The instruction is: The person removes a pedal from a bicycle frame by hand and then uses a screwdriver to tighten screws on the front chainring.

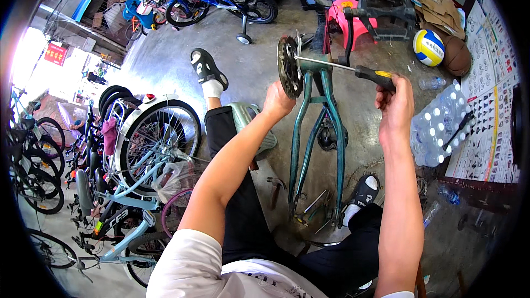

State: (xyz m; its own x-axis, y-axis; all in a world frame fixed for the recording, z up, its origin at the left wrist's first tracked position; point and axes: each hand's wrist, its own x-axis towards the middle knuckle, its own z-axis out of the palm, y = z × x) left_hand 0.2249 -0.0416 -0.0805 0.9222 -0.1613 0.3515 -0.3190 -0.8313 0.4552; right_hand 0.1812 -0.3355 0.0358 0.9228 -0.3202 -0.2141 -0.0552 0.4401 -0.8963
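A teal bicycle frame (pixel 326 85) stands in front of me, its paired rear tubes pointing toward me. On its left side is a dark toothed chainring (pixel 288 67), seen almost edge-on. My left hand (pixel 279 101) is closed on the chainring's lower edge; the fingertips are partly hidden behind it. My right hand (pixel 396 99) grips the black and yellow handle of a screwdriver (pixel 375 76). The screwdriver's long shaft runs leftward across the frame's bottom bracket, and its tip meets the chainring area. A crank arm with a black pedal (pixel 386 14) rises on the frame's right side.
A hammer (pixel 274 190) and several hand tools (pixel 312 209) lie on the floor between my feet. Parked bicycles (pixel 160 138) crowd the left. At right are bottled water packs (pixel 441 124), a volleyball (pixel 429 47) and a basketball (pixel 457 56). A pink stool (pixel 348 19) stands beyond the frame.
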